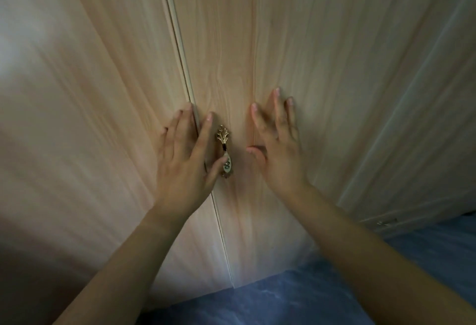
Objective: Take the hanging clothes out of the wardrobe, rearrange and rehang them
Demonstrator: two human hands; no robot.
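A light wooden wardrobe fills the view, its doors closed. My left hand (186, 154) lies flat with straight fingers across the seam between the left door (90, 118) and the middle door (231, 54); its thumb touches a small gold and white handle (224, 152). My right hand (277, 144) is spread open against the middle door, just right of the handle. No clothes are visible; the doors hide the inside.
Another wooden panel (386, 92) stands to the right, angled away. A blue-grey marbled floor (296, 299) runs along the wardrobe's foot at the bottom and lower right.
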